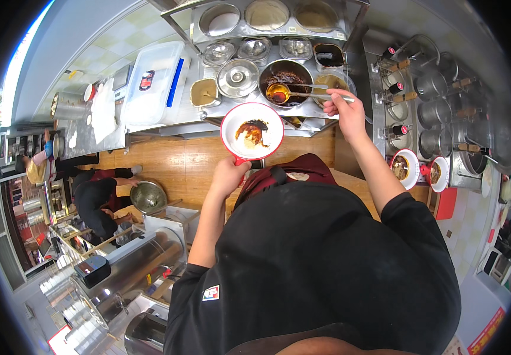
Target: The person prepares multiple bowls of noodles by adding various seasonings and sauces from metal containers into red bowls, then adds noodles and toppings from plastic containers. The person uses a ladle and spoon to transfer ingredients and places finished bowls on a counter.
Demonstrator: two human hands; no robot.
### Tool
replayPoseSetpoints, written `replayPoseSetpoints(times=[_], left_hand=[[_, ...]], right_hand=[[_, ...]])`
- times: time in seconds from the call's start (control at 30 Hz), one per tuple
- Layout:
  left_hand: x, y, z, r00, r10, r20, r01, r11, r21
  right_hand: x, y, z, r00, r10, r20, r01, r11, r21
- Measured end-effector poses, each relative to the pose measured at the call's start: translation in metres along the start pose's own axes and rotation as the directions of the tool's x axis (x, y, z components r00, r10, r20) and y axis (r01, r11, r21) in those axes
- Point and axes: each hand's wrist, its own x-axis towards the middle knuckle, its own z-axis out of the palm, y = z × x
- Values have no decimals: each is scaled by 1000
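Observation:
My left hand (229,175) grips the red handle of a white, red-rimmed bowl (233,122). Dark sauce and a pale paste (252,141) lie on the bowl's bottom. In my right hand (345,111) is the long handle of a metal ladle (278,93), its cup holding reddish-amber oil. The ladle cup is above a steel pot (266,71) of dark, chunky sauce. Another utensil handle (302,85) lies across that pot. To its right, partly behind my fingers, stands a container of yellowish liquid (333,81).
Lidded steel containers (255,48) and a tub of tan paste (204,92) stand on the counter. Noodle-cooking baskets (433,111) are at right, near two handled bowls (404,168). A large machine (140,262) stands at lower left. A co-worker (98,199) bends over a metal basin (149,197).

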Motion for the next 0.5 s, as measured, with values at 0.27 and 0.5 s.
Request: replayPoseSetpoints(times=[0.27, 0.5], left_hand=[[-14, 45, -33, 1000, 14, 16, -10, 970, -243], [-14, 65, -35, 991, 136, 10, -123, 923, -365]], right_hand=[[-72, -105, 29, 716, -481, 506, 677, 654, -337], [-93, -100, 33, 664, -531, 527, 738, 578, -347]])
